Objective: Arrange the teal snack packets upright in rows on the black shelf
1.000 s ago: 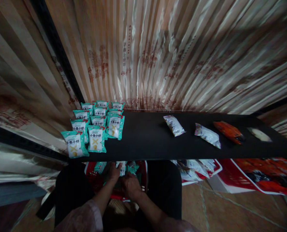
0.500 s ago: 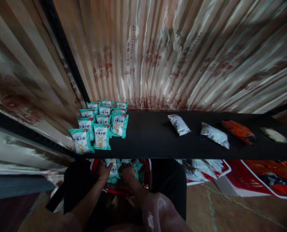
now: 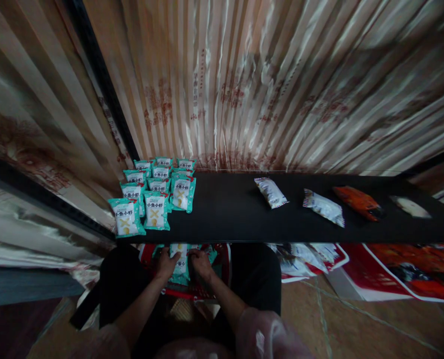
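Between my knees, in a red basket [image 3: 226, 267] below the shelf edge, lie several teal-and-white snack bags. One snack bag [image 3: 180, 267], its print upside down to me, is between my hands. My left hand [image 3: 167, 264] grips its left side with the thumb over the front. My right hand [image 3: 201, 264] pinches its right edge, fingers curled and partly hidden. Above, at the shelf's left end, matching teal bags [image 3: 155, 212] stand upright in rows, fronts facing me.
On the black shelf [image 3: 222, 214] lie two white bags [image 3: 271, 193], an orange bag [image 3: 357, 202] and a pale packet [image 3: 411, 207]. Red baskets of white bags [image 3: 306, 259] and orange bags [image 3: 412, 264] stand lower right. A striped curtain [image 3: 222, 89] hangs behind; a dark post [image 3: 102, 80] rises left.
My right hand has moved from the bags on the right to the side of the bag my left hand holds. That bag now faces up more fully. The view has shifted slightly.
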Demonstrator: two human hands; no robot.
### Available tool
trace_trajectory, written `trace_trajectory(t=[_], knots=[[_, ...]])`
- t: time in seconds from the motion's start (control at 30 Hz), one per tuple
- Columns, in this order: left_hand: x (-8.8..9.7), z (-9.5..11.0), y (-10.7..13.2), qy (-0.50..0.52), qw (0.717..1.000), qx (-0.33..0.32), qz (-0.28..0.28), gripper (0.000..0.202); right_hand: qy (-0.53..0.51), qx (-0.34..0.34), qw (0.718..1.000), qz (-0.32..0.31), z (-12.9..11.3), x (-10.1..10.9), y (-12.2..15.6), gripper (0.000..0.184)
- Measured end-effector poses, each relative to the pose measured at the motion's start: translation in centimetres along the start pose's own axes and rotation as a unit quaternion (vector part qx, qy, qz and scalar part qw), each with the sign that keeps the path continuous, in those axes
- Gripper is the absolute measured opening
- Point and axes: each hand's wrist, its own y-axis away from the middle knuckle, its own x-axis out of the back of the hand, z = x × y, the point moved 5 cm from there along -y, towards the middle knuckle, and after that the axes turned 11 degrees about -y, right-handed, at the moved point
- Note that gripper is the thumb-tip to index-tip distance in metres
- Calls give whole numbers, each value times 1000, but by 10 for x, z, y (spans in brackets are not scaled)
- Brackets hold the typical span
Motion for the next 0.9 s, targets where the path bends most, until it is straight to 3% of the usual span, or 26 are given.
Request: trace_trajectory(t=[0.17,0.27,0.37,0.47,0.53,0.7,0.9], knots=[[4,0,5,44,999,-5,-12,34,-122,-15,992,7,1,-3,3,34],[4,-1,10,68,997,-6,-33,37,-273,-31,961,16,3,-10,11,31],[3,0,18,93,993,-13,-66,38,-392,-79,917,13,5,-13,21,48],[3,3,27,115,988,-21,-105,40,-441,-128,888,0,6,-10,29,75],[4,6,32,126,983,-25,-131,45,-459,-145,877,-5,6,-6,33,82],[9,12,37,120,976,-43,-174,53,-449,-149,881,-27,6,6,41,62],[21,25,41,71,944,-161,-279,44,-442,-155,878,-101,6,12,51,48]])
